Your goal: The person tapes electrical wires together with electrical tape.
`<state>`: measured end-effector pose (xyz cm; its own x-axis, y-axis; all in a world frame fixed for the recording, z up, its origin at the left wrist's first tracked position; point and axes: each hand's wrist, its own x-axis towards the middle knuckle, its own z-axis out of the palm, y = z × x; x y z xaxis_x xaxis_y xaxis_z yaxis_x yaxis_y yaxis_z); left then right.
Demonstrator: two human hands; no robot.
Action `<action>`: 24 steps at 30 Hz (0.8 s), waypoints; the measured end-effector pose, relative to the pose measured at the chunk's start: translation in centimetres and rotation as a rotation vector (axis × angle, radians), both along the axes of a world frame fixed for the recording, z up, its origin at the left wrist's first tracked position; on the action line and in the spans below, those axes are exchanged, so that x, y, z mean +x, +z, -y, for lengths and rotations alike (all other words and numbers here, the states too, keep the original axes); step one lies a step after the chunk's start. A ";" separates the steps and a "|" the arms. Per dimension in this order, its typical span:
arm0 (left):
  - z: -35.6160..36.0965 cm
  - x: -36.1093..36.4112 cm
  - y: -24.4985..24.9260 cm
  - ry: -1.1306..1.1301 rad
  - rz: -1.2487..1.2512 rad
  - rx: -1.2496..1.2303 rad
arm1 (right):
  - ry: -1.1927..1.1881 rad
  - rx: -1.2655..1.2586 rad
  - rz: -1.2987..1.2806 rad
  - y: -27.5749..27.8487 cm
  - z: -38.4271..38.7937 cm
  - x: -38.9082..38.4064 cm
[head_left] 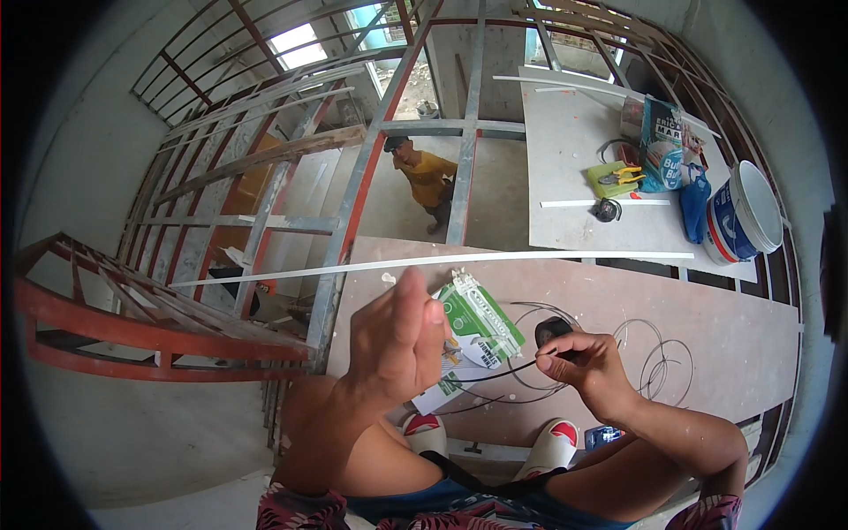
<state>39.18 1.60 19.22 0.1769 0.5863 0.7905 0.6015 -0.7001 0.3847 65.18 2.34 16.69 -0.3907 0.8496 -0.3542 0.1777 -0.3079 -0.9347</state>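
My right hand (590, 375) pinches a thin black cable (503, 374) between thumb and fingertips. The cable runs leftward, passing behind my left hand (397, 340). That hand is raised nearer the camera with its fingers curled in and its thumb side up; whatever is inside them is hidden. Below and behind it lies a green and white printed package (481, 325) on the board. A dark round object (554, 332) sits just behind my right fingers. Loose loops of thin dark wire (655, 371) spread over the board to the right.
A long white strip (459, 259) crosses the board (742, 327). Farther right, another panel (565, 150) carries yellow-handled pliers (623, 177), a blue bag (661, 146) and a white bucket (758, 208). Open steel framing (340, 221) drops to a lower floor, where a person (424, 177) stands.
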 end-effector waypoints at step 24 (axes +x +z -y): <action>3.3 4.0 -4.1 -0.227 0.009 -0.777 | -0.066 -0.007 -0.118 0.8 -0.8 0.5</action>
